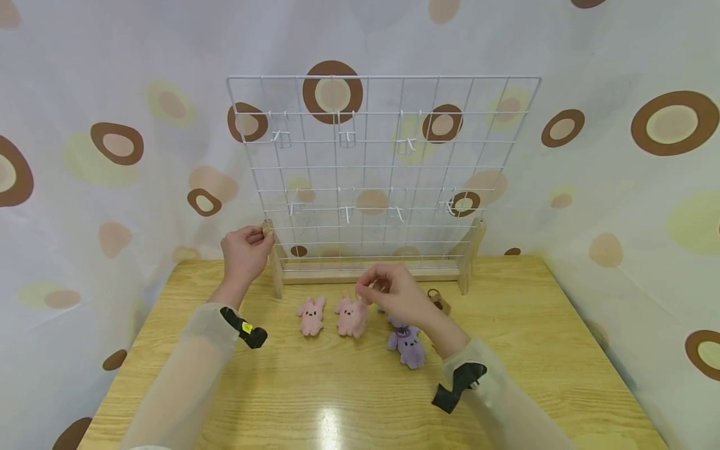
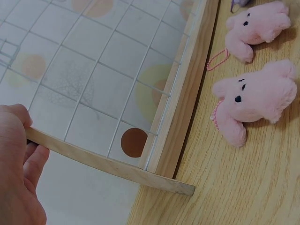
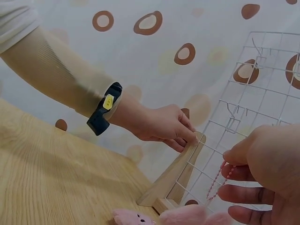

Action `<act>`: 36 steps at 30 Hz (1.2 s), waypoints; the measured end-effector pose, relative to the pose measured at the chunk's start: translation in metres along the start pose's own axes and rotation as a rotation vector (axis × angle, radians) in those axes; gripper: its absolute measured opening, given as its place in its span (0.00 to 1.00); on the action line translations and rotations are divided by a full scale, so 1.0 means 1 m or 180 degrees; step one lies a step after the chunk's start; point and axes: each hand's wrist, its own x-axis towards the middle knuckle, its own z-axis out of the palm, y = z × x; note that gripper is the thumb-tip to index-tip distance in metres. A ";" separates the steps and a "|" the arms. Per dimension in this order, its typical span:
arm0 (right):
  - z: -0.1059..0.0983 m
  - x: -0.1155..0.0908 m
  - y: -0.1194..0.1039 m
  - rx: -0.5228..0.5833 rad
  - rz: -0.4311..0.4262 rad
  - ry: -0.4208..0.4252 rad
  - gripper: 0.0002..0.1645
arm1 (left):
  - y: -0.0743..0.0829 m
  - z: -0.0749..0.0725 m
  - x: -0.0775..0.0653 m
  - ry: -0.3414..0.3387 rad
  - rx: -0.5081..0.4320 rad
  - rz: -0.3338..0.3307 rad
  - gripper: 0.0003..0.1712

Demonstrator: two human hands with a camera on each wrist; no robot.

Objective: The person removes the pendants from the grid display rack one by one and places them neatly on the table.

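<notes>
My left hand [image 1: 247, 253] grips the top of the left wooden leg [image 2: 108, 164] of a white wire grid rack [image 1: 371, 165]. My right hand [image 1: 396, 297] pinches the pink bead chain [image 3: 215, 183] of a pink plush keychain [image 1: 362, 315], low in front of the rack. This plush overlaps another pink plush keychain [image 1: 347, 317] in the head view. One more pink plush keychain [image 1: 311, 317] lies to the left; its face points up. Just right of the pink ones lies a purple plush keychain [image 1: 409, 347], with more purple partly hidden behind my right hand.
White hooks [image 1: 347, 211] hang on the grid in two rows. A small brown keychain [image 1: 439, 302] lies behind my right forearm, near the right wooden leg [image 1: 471, 256]. The rack stands at the back of the wooden table [image 1: 298, 400], before a patterned wall covering [image 1: 613, 206].
</notes>
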 end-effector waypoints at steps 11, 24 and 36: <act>0.002 -0.012 -0.003 -0.0101 0.0072 -0.0350 0.04 | 0.002 -0.001 -0.001 -0.0019 0.0014 -0.0011 0.12; 0.004 -0.029 -0.004 -0.0042 -0.0089 -0.0495 0.03 | 0.002 -0.001 -0.001 -0.0021 -0.0003 -0.0038 0.12; 0.004 -0.043 -0.006 -0.0028 -0.0255 -0.0638 0.04 | 0.003 -0.001 -0.001 -0.0023 -0.0008 -0.0031 0.13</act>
